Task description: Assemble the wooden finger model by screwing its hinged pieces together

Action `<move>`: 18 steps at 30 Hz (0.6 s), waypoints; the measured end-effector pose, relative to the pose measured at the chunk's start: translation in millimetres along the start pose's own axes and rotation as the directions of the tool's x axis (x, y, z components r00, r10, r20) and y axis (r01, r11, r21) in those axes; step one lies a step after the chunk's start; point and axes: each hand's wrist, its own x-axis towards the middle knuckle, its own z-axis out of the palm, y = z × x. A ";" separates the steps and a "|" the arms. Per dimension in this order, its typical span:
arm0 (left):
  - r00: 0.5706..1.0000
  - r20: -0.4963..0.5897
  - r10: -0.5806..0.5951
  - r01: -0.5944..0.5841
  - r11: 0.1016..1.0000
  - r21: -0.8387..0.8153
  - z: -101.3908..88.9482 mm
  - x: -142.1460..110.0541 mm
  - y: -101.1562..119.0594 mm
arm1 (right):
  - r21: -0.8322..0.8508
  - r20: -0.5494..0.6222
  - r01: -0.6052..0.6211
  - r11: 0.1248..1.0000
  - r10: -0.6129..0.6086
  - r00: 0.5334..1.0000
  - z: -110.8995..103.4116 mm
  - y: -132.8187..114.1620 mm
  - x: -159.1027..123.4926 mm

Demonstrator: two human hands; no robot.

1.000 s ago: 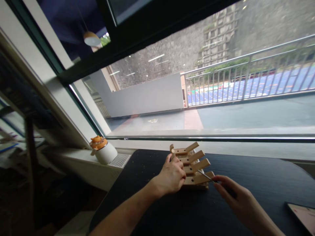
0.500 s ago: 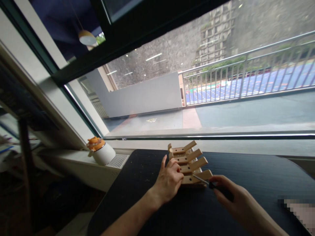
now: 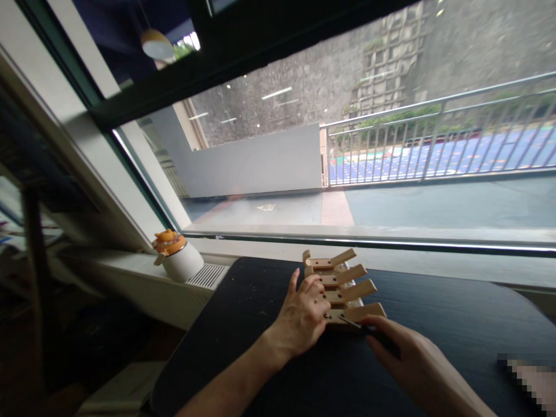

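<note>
A wooden piece (image 3: 362, 289) with several upturned pale slats in a row lies on the dark table (image 3: 243, 324). Dark holes dot the slats, and something clear and shiny shows between them. My left hand (image 3: 302, 313) is closed over the piece's left side, its thumb and fingertips partly hidden against the wood. From the right, my right hand (image 3: 408, 359) grips the dark handle of what looks like a screwdriver (image 3: 384, 340). Its thin metal shaft points left, with the tip at a hole in the nearest slat.
A white pot with an orange lid (image 3: 182, 260) stands on the ledge at left, beside a vent grille (image 3: 211, 276). Behind the table runs the window sill (image 3: 269, 249). A blurred-out, dark-edged object (image 3: 532, 376) lies at the right edge.
The screwdriver tip has moved from the upper edge of the nearest slat to one of its holes. My right hand has come closer to the wood. The view has shifted slightly.
</note>
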 end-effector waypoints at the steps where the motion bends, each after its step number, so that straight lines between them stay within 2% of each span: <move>1: 1.000 -0.008 0.001 -0.001 1.000 -0.001 0.7 -1.3 0.0 | 0.004 0.003 0.000 1.000 0.000 1.000 0.5 -0.2 -0.3; 10: 0.992 -0.103 -0.076 0.068 0.994 -0.080 14.6 -2.2 2.4 | 0.069 0.019 0.014 0.998 -0.016 1.000 10.8 -12.3 1.0; 12: 0.988 -0.123 -0.089 0.076 0.991 -0.107 13.5 -3.9 1.9 | 0.099 0.026 -0.021 0.995 0.018 0.999 10.0 -10.3 0.3; 14: 0.980 -0.161 -0.120 0.093 0.981 -0.168 11.6 -8.8 0.4 | 0.171 -0.019 -0.083 0.982 0.087 0.996 6.1 -6.3 -3.3; 16: 0.952 -0.229 -0.204 0.137 0.951 -0.278 12.2 -16.2 -1.7 | 0.304 -0.087 -0.132 0.943 0.166 0.982 2.2 -3.9 -8.4; 18: 0.894 -0.279 -0.350 0.201 0.871 -0.449 17.3 -23.7 -3.6 | 0.415 -0.091 -0.144 0.898 0.199 0.976 3.6 -6.4 -12.4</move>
